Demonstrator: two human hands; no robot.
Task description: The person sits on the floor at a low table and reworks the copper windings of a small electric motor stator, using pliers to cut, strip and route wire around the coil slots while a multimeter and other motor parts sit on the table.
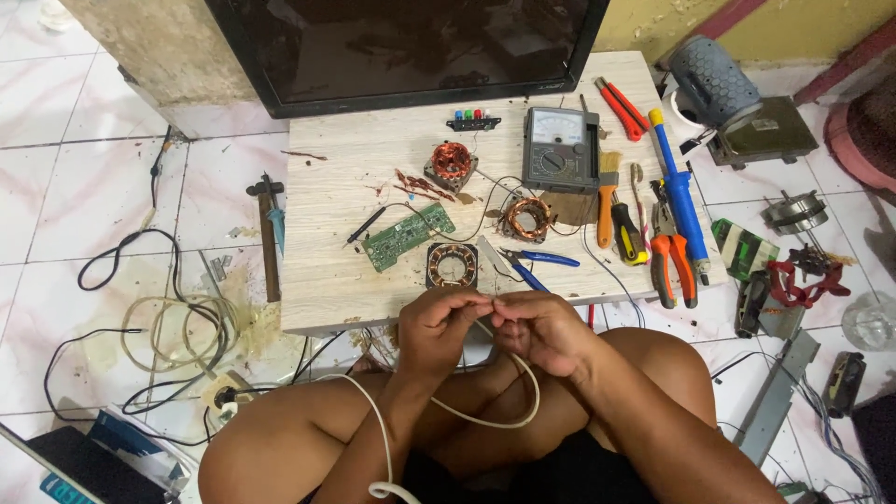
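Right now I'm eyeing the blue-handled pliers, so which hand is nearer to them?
Right. The right hand sits just below the blue-handled pliers; the left hand is farther off, below and to their left.

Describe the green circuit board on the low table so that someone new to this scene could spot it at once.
Start at the pale wooden table in front of the dark screen. Near its middle, just left of the square motor stator at the front edge, lies the green circuit board, flat and tilted. It is the only flat green rectangle among round copper-wound coils.
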